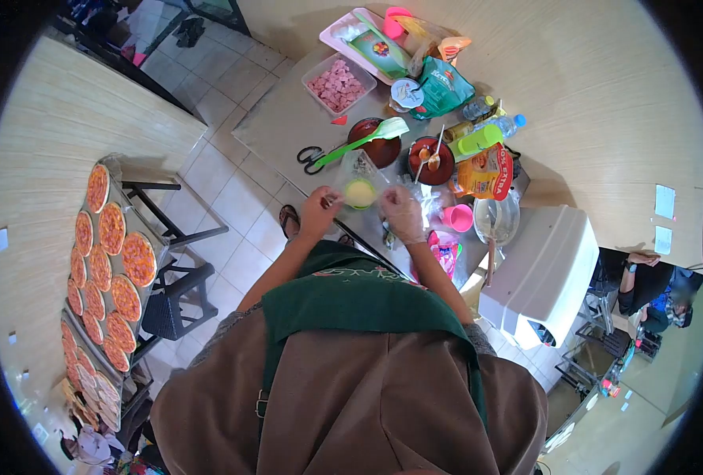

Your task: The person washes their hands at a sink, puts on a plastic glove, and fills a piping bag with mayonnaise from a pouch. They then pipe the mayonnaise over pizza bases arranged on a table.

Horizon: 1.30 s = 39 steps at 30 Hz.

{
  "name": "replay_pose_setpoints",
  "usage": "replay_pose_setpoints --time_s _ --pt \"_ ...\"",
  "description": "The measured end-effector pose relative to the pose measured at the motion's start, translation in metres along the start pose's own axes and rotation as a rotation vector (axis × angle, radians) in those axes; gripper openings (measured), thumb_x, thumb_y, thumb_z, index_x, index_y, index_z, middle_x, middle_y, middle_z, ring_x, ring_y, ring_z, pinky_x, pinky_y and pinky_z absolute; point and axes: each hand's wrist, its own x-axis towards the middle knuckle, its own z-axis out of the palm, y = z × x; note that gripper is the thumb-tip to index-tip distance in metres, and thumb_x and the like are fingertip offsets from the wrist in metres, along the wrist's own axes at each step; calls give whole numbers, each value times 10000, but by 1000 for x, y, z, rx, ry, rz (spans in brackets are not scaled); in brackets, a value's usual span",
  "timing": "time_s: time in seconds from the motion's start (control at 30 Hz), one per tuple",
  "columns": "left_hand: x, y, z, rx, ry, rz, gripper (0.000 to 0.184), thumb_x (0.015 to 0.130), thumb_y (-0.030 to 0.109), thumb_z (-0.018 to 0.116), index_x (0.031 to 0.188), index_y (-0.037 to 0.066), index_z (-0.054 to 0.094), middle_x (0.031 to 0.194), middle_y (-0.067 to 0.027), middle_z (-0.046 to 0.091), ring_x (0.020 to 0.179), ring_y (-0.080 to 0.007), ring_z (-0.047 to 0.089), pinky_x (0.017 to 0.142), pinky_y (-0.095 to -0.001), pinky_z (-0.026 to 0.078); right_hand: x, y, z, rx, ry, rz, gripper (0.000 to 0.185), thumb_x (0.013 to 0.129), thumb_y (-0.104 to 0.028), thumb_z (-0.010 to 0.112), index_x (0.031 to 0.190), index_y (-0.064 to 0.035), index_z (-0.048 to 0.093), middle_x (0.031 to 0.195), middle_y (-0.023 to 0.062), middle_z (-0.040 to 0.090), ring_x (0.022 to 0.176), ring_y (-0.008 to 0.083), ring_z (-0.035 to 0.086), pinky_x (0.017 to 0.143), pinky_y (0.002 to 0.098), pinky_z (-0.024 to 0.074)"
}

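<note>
Taking the pale yellow round item (360, 193) as the clock's centre, the left hand (322, 207) sits between 8 and 9 o'clock, fingers bent narrow; the right hand (403, 212) sits at 4, apparently in a clear glove, fingers loosely curled. Whether either grips anything, I cannot tell. The item lies at the table's near edge, and a clear plastic container (358, 165) shows just at 12. Good handling here probably means working both sides evenly, with wrists low, keeping things from sliding off towards 6. The green spatula (359, 145) at 12 and scissors (312, 157) at 10 are best left clear of the elbows
</note>
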Motion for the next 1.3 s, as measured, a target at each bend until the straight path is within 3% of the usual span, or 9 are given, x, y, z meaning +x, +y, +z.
replay_pose_setpoints --time_s 0.13,0.43,0.57,0.67,0.9,1.13,1.2,1.27,1.3 --pt "-12 23 -28 -69 -43 -217 465 739 126 758 1136 56 525 973 -50 604 747 -118 554 677 -268 474 1 53 -19 430 49 132 621 732 -244 751 1247 -39 470 1276 201 474 1114 254 528 784 364 516" --pt "-8 0 5 -366 -47 -11 626 738 24 647 1300 55 373 1123 -89 562 810 -145 564 740 -288 486 31 1 45 -282 102 -393 1041 586 -573 797 1342 28 410 1473 256 256 1361 406 263 1134 436 245" --pt "-12 -8 30 188 249 355 753 641 147 703 1323 53 400 1223 -155 520 991 -300 573 845 -425 471 35 -19 65 -282 186 -435 878 685 -504 744 1317 26 443 1401 242 383 1308 383 343 1104 433 274" --pt "6 10 39 263 124 182 646 646 242 744 1232 77 526 1211 -170 539 1050 -366 538 919 -462 432 37 -10 87 -14 320 -474 633 774 -348 700 1239 41 518 1268 259 512 1161 410 501 998 446 408" --pt "15 12 44 252 3 -17 696 607 271 792 1230 122 521 1206 -124 569 1125 -353 510 965 -443 419 29 -11 79 -350 383 -509 441 906 -165 484 1284 63 475 1241 237 540 1170 380 501 1037 412 359" --pt "9 9 50 306 60 12 840 616 303 792 1336 87 418 1271 -135 506 1172 -334 489 995 -443 393 1 -131 0 678 276 -393 457 1003 -238 360 1362 44 359 1278 200 525 1128 282 547 981 380 439" --pt "-4 27 45 320 142 -63 873 653 317 781 1375 60 364 1309 -160 467 1201 -331 470 1014 -448 374 33 -60 -14 -238 688 -654 455 996 -270 405 1326 42 401 1192 207 567 1046 304 592 889 376 500" --pt "-27 51 34 253 261 -120 872 730 344 759 1408 31 308 1352 -177 428 1230 -323 451 1033 -457 353 28 -89 -24 -561 775 -524 500 991 -350 380 1333 13 417 1232 205 524 1097 298 540 942 387 437" --pt "-34 64 21 -40 198 -127 836 764 389 700 1410 31 308 1356 -166 433 1233 -312 452 1038 -454 349 19 -127 -25 -179 614 -447 548 995 -419 321 1349 -11 414 1296 211 472 1173 289 477 1017 398 365"
